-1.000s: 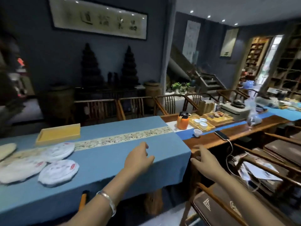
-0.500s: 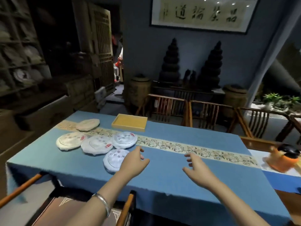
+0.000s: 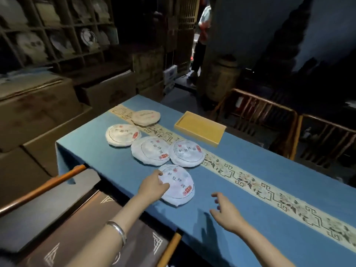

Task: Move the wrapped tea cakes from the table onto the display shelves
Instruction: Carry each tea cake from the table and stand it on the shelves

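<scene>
Left hand: my left hand rests on the near-left edge of the nearest tea cake, fingers curled over its rim at about its 9 o'clock; I see a grip on the wrapper edge, with the cake still flat on the surface.
Bracelet: a silver bangle sits on my left wrist.
Right hand: my right hand hovers just above the cloth at the cake's 4 o'clock, fingers loosely spread, holding nothing, apart from the cake.
Nearest tea cake: white paper wrap with a red stamp, lying flat close to the near edge of the surface.
Other tea cakes: two white-wrapped cakes and lie side by side at 12 o'clock from the held one, touching or nearly so; a third lies at 11 o'clock; a tan-wrapped one is farthest, on the patterned runner.
Surface: a long table under a blue cloth, with a patterned runner along its length.
Yellow tray: a shallow yellow tray sits at 1 o'clock, beyond the runner.
Display shelves: dark cubby shelves at 10 o'clock, well apart from the surface, with wrapped discs in the compartments.
Boxes: cardboard cartons are stacked below the shelves.
</scene>
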`<state>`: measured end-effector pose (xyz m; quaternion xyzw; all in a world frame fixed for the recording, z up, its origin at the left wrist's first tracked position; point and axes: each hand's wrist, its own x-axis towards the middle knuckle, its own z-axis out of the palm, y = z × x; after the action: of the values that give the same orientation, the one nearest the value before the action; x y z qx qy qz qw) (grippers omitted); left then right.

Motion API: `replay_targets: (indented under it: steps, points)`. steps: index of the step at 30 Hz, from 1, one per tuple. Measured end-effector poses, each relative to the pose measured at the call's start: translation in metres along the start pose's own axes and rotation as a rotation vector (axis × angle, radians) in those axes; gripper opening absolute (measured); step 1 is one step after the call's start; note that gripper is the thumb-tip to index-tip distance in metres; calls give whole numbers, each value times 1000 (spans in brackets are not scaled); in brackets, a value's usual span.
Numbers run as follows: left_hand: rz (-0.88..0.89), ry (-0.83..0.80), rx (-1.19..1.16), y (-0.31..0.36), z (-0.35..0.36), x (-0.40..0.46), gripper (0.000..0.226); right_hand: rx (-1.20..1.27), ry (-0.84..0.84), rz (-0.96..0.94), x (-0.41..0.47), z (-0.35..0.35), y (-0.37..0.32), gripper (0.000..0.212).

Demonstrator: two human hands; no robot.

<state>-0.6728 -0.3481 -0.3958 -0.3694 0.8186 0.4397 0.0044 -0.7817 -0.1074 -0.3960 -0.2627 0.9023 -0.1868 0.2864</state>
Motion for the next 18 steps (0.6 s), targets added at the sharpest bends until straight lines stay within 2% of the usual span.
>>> replay_targets:
  steps: [6, 11, 14, 16, 18]
  points:
    - [-179, 93, -128, -41, -2, 31, 50, -55, -147, -7, 90, 9, 1, 49]
    - [-323, 117, -228, -53, 12, 56, 56, 3, -199, -32, 162, 16, -3, 38]
    - [-383, 124, -216, -53, 27, 78, 57, 162, -208, 25, 196, 24, -1, 40]
    - [-428, 118, -253, -51, 43, 89, 63, 271, -190, 83, 208, 32, 3, 48]
    - [-451, 128, -282, -48, 59, 98, 69, 364, -171, 90, 216, 39, 10, 47]
